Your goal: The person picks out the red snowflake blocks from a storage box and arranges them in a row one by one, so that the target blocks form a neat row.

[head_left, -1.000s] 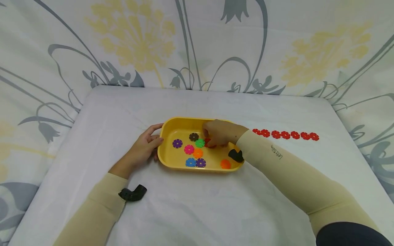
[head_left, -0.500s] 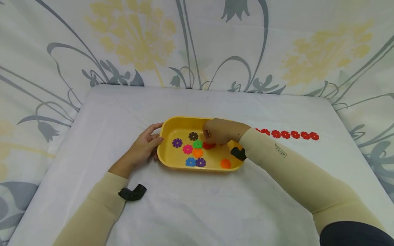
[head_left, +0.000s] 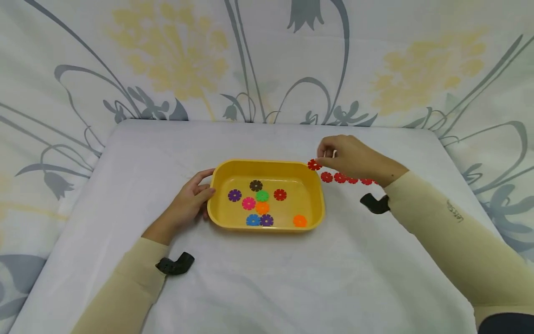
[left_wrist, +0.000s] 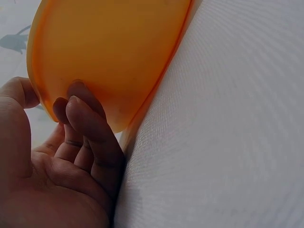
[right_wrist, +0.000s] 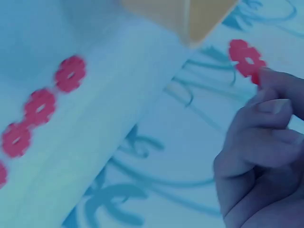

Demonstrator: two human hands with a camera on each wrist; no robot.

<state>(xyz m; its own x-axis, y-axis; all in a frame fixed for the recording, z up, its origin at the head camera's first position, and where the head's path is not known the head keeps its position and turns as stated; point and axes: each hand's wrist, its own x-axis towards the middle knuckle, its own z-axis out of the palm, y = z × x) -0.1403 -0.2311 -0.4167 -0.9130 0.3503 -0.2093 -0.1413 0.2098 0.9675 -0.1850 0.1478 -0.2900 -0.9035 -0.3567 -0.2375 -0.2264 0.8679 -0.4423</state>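
Observation:
A yellow plastic tray [head_left: 267,228] lies in the middle of the table. My left hand [head_left: 185,204] grips its left end, with thumb and fingers at the rim and outer wall [left_wrist: 128,42]. Between thumb and index finger, my right hand [head_left: 350,155] pinches a red snowflake disc [head_left: 314,164] by its edge; the right wrist view shows the same disc [right_wrist: 247,59] raised clear of the cloth. Below that hand runs a row of red discs [head_left: 327,177], its right part hidden by the wrist. Another red disc [head_left: 280,195] lies inside the tray.
Several other discs share the tray: brown [head_left: 256,185], green [head_left: 262,196], pink [head_left: 248,203], blue [head_left: 252,220], plus two purple and two orange ones. White cloth [head_left: 250,278] covers the table. Behind it hangs a floral curtain [head_left: 267,60].
My right hand has lifted a red disc out of the tray and carried it right and back, over the row's left end. The left hand stays on the tray.

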